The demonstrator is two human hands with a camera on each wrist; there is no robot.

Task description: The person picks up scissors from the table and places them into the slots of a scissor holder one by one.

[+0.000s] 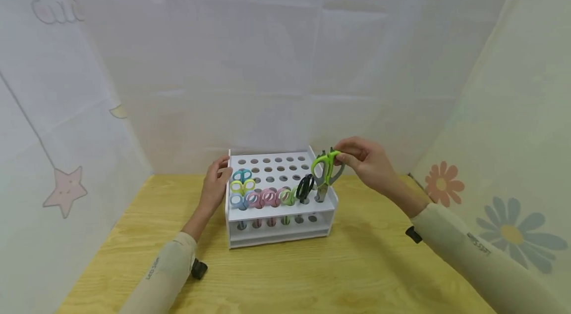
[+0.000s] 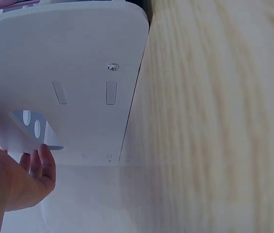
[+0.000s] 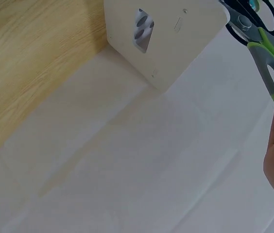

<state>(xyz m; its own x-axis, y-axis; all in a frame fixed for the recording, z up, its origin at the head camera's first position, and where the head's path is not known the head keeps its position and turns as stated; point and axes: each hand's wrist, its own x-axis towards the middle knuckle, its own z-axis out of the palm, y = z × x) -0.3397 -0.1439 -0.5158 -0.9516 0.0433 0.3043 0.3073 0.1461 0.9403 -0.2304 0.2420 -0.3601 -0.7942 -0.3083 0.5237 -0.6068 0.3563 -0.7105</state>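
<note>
A white rack (image 1: 276, 212) with rows of round holes stands on the table. My right hand (image 1: 368, 163) pinches green-and-grey scissors (image 1: 327, 168) by their handles, blades pointing down at the front row's right-end hole; whether the tips are inside, I cannot tell. My left hand (image 1: 216, 183) holds the rack's left side panel (image 2: 78, 58), its fingertips at the edge of the cut-out there. Beside the held scissors, black scissors (image 1: 305, 187) stand in the front row. Further left come light green scissors (image 1: 286, 196), two pink pairs and blue scissors (image 1: 238, 200).
Behind the blue pair stand yellow scissors (image 1: 243, 185) and teal scissors (image 1: 242, 175) along the left column. The wooden table (image 1: 285, 274) extends around the rack. Pale cloth walls (image 1: 267, 56) enclose the back and sides.
</note>
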